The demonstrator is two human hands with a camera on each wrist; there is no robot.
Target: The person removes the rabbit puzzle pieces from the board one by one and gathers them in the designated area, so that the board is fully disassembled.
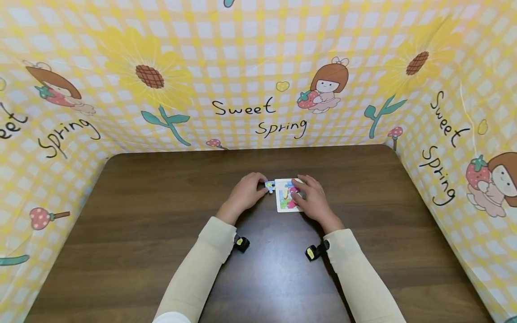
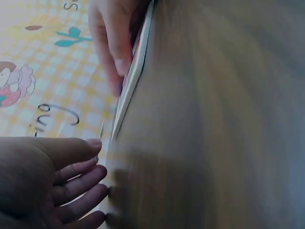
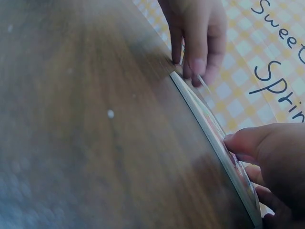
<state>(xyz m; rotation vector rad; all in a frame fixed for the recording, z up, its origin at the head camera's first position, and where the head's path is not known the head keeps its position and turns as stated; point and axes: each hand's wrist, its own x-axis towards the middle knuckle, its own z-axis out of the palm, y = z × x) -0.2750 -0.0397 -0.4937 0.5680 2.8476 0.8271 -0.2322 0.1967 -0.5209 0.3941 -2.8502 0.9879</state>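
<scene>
A small blue jigsaw piece (image 1: 270, 185) with rounded knobs is pinched between the thumb and fingertips of my left hand (image 1: 245, 192). It sits right at the left edge of a white-framed picture puzzle board (image 1: 283, 210), near the upper corner. In the right wrist view the piece (image 3: 203, 83) appears as a thin tilted sliver. My right hand (image 1: 313, 197) rests on the board's right side, thumb and fingers spread over the pink, green and blue picture and hiding part of it. The board (image 3: 209, 131) lies flat in the right wrist view.
The brown wooden table (image 1: 153, 224) stretches out on all sides of the board. Yellow checked cloth (image 1: 242, 58) with printed flowers and figures walls in the back and both sides. A black wrist camera (image 1: 242, 243) is strapped at each sleeve.
</scene>
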